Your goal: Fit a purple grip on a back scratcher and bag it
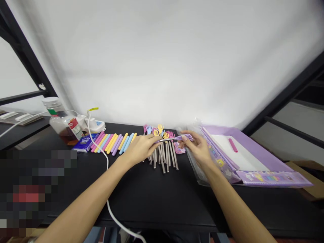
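A back scratcher (167, 139) with a purple claw head and a thin metal rod is held level between my hands. My left hand (140, 147) is closed around its left end, mostly covering it. At the other end, my right hand (198, 148) pinches the purple claw head. Beneath and behind lies a bunch of metal rods (162, 158) with pink, blue and yellow claw heads. Left of my left hand, a row of pastel handles (111, 143) in pink, yellow, blue and purple lies side by side.
At right sits an open purple box (275, 177) with a pink handle (233, 145) inside and clear plastic wrap beside it. A jar of brown liquid (62, 121), a blue tissue pack (84, 143) and a power strip (97, 126) stand left. A white cable (108, 199) crosses the black table.
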Tool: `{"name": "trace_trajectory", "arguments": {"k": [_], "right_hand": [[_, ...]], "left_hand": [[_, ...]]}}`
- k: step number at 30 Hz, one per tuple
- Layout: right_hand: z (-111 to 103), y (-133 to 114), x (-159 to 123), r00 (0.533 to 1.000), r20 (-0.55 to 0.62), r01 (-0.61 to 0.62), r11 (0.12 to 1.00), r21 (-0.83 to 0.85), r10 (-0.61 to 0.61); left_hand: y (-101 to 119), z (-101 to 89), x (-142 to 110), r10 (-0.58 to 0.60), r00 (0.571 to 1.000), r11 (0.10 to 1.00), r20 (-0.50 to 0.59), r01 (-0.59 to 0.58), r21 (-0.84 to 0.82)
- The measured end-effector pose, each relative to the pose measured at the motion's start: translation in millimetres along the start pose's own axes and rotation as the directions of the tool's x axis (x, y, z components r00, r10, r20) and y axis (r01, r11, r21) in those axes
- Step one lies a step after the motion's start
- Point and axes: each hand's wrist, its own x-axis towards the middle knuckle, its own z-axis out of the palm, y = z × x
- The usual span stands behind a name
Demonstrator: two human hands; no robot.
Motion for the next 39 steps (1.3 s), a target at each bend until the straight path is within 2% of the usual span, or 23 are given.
{"name": "trace_trajectory", "arguments": {"k": [2,3,5,7,9,10,11,13,16,19,22,24,25,26,27,29,31,32,36,39], "right_hand": [[-7,-3,1,0.995,-0.087,0.040,0.999,-0.036,-0.043],[-13,-5,2,0.984,-0.155,0.071,0.991,-0.114,-0.088],[-26,-5,3,0.941,-0.268,0.084,0.909,-0.408,-0.207],[-40,-1,4,0.919,-0.268,0.007,0.691,-0.722,-0.290],[-52,7,5,0.942,-0.196,-0.057,0.445,-0.894,-0.274],[-56,11,5,0.960,-0.160,-0.071,0.350,-0.934,-0.231],[-58,14,5,0.976,-0.133,-0.082,0.277,-0.957,-0.172],[-59,18,4,0.990,-0.132,-0.121,0.193,-0.974,-0.045],[-54,14,2,0.975,-0.215,-0.222,0.167,-0.961,0.061],[-48,3,1,0.954,-0.295,-0.298,0.164,-0.940,0.047],[-45,-5,0,0.935,-0.350,-0.335,0.176,-0.926,-0.062],[-42,-8,-1,0.917,-0.333,-0.281,0.237,-0.930,-0.220],[-40,-9,-3,0.901,-0.298,-0.215,0.274,-0.937,-0.314],[-37,-10,-4,0.881,-0.245,-0.123,0.305,-0.945,-0.404],[-33,-10,-6,0.859,-0.175,-0.012,0.322,-0.946,-0.481],[-21,-11,-10,0.821,-0.003,0.222,0.324,-0.920,-0.571],[-7,-12,-15,0.790,0.175,0.419,0.309,-0.854,-0.587],[1,-12,-17,0.775,0.250,0.491,0.304,-0.816,-0.580],[24,-12,-24,0.723,0.452,0.662,0.337,-0.669,-0.523],[32,-11,-29,0.733,0.488,0.676,0.421,-0.605,-0.474]], "left_hand": [[1,1.5,-1,-0.015,1.000,0.999,-0.005,0.015,0.050],[2,2.4,-2,-0.024,1.000,0.997,-0.008,0.024,0.068],[4,4.5,-3,-0.033,0.999,0.994,-0.008,0.034,0.103],[7,7.1,-3,-0.028,1.000,0.991,0.002,0.027,0.130],[9,10.0,-3,-0.014,1.000,0.989,0.016,0.012,0.145],[10,11.2,-3,-0.007,1.000,0.989,0.023,0.003,0.148],[12,12.1,-3,0.000,1.000,0.989,0.031,-0.005,0.149],[15,13.4,-2,0.010,0.999,0.989,0.042,-0.017,0.147],[16,14.4,-2,0.011,0.999,0.990,0.047,-0.018,0.143],[14,15.7,-3,-0.001,0.999,0.991,0.036,-0.004,0.135],[11,15.9,-2,-0.024,1.000,0.998,0.005,0.024,0.059],[13,14.3,0,-0.080,0.996,0.992,-0.041,0.075,-0.097],[15,13.1,1,-0.133,0.990,0.966,-0.048,0.118,-0.231],[18,11.7,3,-0.193,0.981,0.902,-0.032,0.164,-0.398],[22,10.3,4,-0.244,0.970,0.791,0.006,0.203,-0.577],[30,8.6,7,-0.284,0.952,0.469,0.113,0.241,-0.850],[36,9.0,9,-0.267,0.947,0.195,0.181,0.237,-0.952],[39,10.0,9,-0.256,0.946,0.111,0.201,0.235,-0.966],[41,15.6,9,-0.291,0.925,-0.058,0.243,0.237,-0.970],[41,17.5,8,-0.374,0.888,-0.128,0.266,0.234,-0.964]]}}
